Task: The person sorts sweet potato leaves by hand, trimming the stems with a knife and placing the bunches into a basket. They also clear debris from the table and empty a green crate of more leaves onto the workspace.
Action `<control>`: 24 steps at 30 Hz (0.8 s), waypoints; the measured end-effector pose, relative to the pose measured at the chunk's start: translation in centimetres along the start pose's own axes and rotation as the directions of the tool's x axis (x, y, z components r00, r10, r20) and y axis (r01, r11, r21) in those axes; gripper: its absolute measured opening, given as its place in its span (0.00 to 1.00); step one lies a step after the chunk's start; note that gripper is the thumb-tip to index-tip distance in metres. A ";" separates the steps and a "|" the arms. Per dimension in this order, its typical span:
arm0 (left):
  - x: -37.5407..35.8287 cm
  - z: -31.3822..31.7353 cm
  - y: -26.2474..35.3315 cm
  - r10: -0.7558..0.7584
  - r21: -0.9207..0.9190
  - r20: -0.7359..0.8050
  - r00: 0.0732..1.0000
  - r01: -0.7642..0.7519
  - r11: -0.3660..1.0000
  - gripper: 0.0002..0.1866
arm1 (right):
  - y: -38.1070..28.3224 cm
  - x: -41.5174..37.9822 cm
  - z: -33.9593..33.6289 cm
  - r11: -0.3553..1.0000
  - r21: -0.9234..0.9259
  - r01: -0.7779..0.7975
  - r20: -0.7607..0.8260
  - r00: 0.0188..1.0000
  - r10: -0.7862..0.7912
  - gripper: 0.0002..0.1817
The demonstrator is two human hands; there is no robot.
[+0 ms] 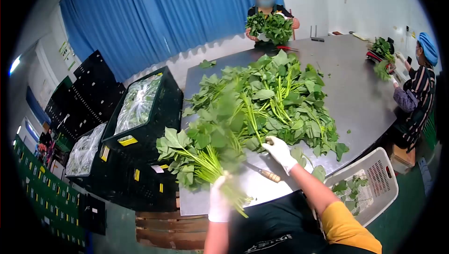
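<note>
My left hand [220, 201], in a white glove, is closed around a bunch of leafy green stems [203, 165]; the leaves point up and away, and the cut ends stick out below the fist. Also gloved, my right hand [280, 153] is at the near edge of a big heap of leafy greens [276, 90], its fingertips pinched at the lower end of a stem [254, 123]. Just below that hand lies a knife [266, 173] with a wooden handle, its blade partly overlapped by blurred leaves. The heap rests on a metal table [346, 81].
Black crates [173, 97] with plastic-wrapped greens stand left of the table. A pale plastic basket [386, 179] with loose leaves is at the lower right. One person [265, 8] holds greens across the table; another person [421, 85] works at the right edge.
</note>
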State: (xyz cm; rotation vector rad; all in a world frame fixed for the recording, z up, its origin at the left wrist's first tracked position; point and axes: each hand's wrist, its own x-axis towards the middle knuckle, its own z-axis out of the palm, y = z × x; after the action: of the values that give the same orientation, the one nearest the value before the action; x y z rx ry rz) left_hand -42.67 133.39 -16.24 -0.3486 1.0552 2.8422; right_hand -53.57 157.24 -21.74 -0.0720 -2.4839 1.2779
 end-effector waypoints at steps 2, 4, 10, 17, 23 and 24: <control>0.0 -0.4 -0.3 0.013 -0.070 0.007 1.000 -0.013 0.997 0.12 | -1.3 2.6 0.9 0.987 -0.049 -0.151 0.242 0.957 0.159 0.21; -0.3 -1.1 0.3 0.006 -0.053 0.010 1.000 -0.006 0.999 0.13 | -1.5 3.4 1.4 0.974 0.111 -0.197 0.341 0.928 0.149 0.15; -0.2 -0.3 0.4 0.056 0.029 0.008 0.998 -0.056 0.998 0.12 | -7.2 -1.5 -3.1 0.715 0.620 -0.322 0.444 0.896 0.019 0.09; 0.2 3.0 -0.7 0.120 0.246 0.054 0.991 -0.129 0.961 0.14 | -9.2 -9.9 -5.1 0.855 0.406 -0.324 0.581 0.813 0.032 0.11; 0.1 3.1 -1.4 0.138 0.269 0.124 0.983 -0.168 0.948 0.22 | -6.6 -12.5 -3.6 0.956 0.294 -0.009 0.529 0.834 -0.155 0.12; 0.0 3.2 -1.5 0.126 0.304 0.140 0.982 -0.164 0.939 0.21 | -6.6 -12.5 -3.8 0.973 0.195 0.122 0.529 0.823 -0.209 0.12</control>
State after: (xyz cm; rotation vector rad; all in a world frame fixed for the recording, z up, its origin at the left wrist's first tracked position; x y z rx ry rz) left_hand -43.01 136.56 -14.86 -0.0753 1.5354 2.7076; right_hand -39.81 153.79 -17.90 0.6256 -2.7480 1.5764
